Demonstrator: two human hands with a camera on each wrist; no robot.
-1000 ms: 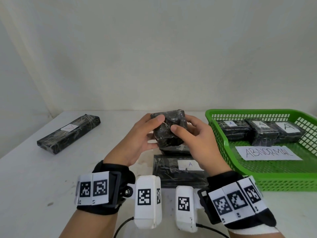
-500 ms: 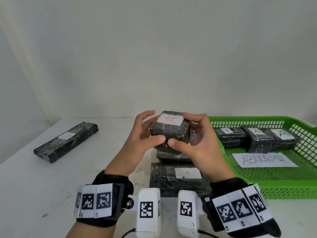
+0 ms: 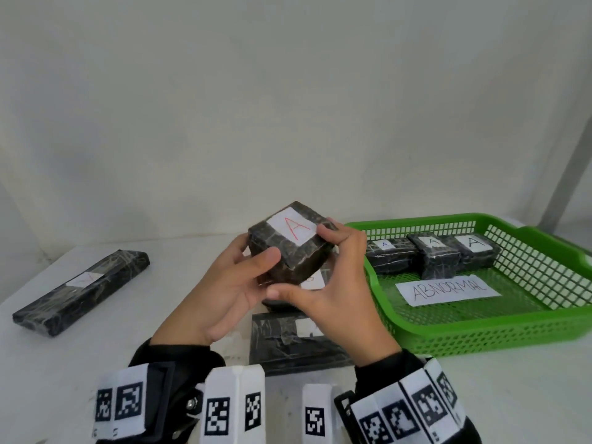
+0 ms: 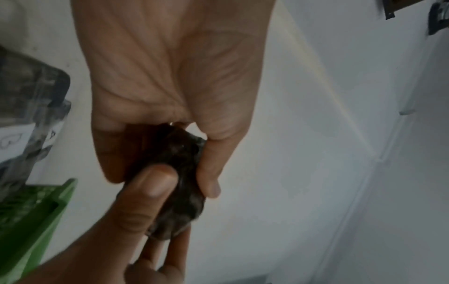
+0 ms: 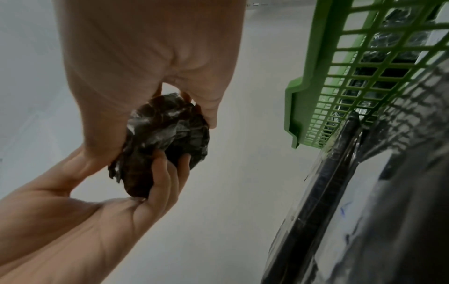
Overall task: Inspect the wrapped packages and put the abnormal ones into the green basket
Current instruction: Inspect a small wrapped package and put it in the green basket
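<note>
I grip the black wrapped package (image 3: 290,248) with my left hand (image 3: 224,290) and right hand (image 3: 339,293) above the table's (image 3: 64,363) middle, left of the green basket (image 3: 480,328).

Seven black wrapped packages in all: three inside the green basket (image 3: 480,331), one held (image 3: 288,248) above the table left of it, two flat ones (image 3: 288,347) on the table beneath the held one, one long one (image 3: 80,290) far left of the basket. One basket. One "ABNORMAL" sign (image 3: 448,290) inside it. Two hands.
</note>
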